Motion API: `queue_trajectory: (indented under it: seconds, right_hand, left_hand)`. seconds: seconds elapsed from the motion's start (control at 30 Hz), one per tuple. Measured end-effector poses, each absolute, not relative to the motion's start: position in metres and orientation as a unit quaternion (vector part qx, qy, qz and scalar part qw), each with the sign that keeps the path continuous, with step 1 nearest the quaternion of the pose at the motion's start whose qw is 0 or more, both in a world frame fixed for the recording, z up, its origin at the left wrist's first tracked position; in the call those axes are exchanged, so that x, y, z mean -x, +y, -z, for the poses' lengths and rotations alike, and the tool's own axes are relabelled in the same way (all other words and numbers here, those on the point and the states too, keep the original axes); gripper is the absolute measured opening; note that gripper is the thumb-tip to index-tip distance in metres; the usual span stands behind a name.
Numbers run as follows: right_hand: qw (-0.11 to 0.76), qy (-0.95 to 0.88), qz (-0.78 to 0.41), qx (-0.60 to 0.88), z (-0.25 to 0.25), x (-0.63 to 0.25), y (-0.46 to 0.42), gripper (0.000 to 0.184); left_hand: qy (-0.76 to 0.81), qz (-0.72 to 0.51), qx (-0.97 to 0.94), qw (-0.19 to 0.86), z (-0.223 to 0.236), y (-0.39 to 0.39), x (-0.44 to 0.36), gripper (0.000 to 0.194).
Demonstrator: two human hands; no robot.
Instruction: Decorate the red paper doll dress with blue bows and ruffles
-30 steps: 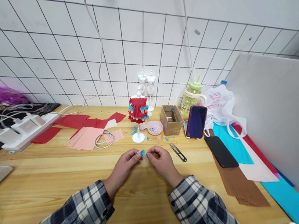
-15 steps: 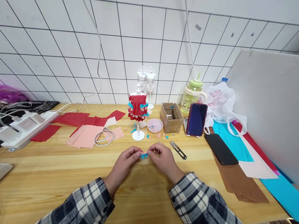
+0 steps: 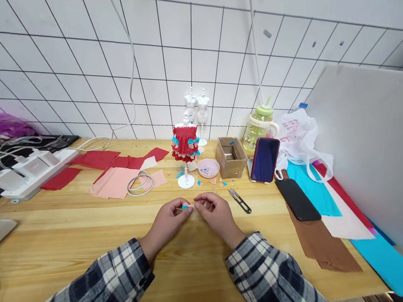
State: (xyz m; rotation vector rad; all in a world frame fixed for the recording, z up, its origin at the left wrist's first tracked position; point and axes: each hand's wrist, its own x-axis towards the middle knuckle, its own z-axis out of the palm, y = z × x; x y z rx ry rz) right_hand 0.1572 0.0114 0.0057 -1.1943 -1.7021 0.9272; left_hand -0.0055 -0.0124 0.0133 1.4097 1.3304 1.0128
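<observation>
A small blue-and-pink crepe-paper piece (image 3: 185, 207) is pinched between the thumb and fingers of my left hand (image 3: 168, 221). My right hand (image 3: 216, 217) has its thumb and forefinger closed at the piece's right end; the fingertips cover part of it. Beyond my hands, a small white dress stand (image 3: 186, 181) carries a red ruffled paper dress (image 3: 184, 138) with blue and pink bows. Just right of it sits a pink bowl (image 3: 208, 168) of tiny beads. Black thread snips (image 3: 240, 201) lie beyond my right hand.
Behind the bowl stands a cardboard box (image 3: 230, 157), beside a propped phone (image 3: 265, 160) and a green-lidded bottle (image 3: 259, 129). Pink paper (image 3: 110, 182) and a cable ring (image 3: 140, 184) lie at left, near a power strip (image 3: 33, 175). A black phone (image 3: 297, 199) rests on brown paper (image 3: 323, 245) at right.
My right fingers came in to the paper piece half a second ago, and both hands pinched it. Now the piece is turned and sits farther left, against my left fingers.
</observation>
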Motion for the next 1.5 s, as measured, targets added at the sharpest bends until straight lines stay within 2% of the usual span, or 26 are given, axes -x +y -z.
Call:
queue_trajectory:
  seconds: [0.1,0.4,0.6,0.73,1.13,1.37,1.5]
  right_hand:
    - [0.385,-0.714,-0.344,0.473,-0.007,-0.160,0.013,0.005]
    - [0.309,-0.787,-0.316,0.430,-0.011,-0.172,0.013,0.007]
    - [0.341,-0.727,-0.378,0.461,-0.006,-0.168,0.013,0.009]
    - [0.339,-0.710,-0.398,0.471,-0.004,-0.163,0.011,0.009]
    - [0.308,-0.798,-0.248,0.455,-0.016,-0.170,0.009,0.006]
    - [0.329,-0.766,-0.342,0.434,-0.013,-0.168,0.012,0.012]
    - [0.314,-0.764,-0.344,0.446,-0.013,-0.169,0.013,0.005]
  left_hand:
    - [0.536,-0.404,-0.587,0.452,-0.012,-0.013,0.006,0.024]
    - [0.519,-0.335,-0.683,0.391,-0.006,-0.012,0.009,0.013]
    - [0.515,-0.370,-0.622,0.460,-0.011,-0.013,0.008,0.023]
    - [0.532,-0.386,-0.594,0.463,-0.012,-0.013,0.008,0.024]
    - [0.514,-0.337,-0.630,0.474,-0.006,-0.011,0.012,0.021]
    - [0.500,-0.344,-0.633,0.481,-0.006,-0.010,0.013,0.022]
    - [0.491,-0.342,-0.634,0.490,-0.006,-0.010,0.015,0.022]
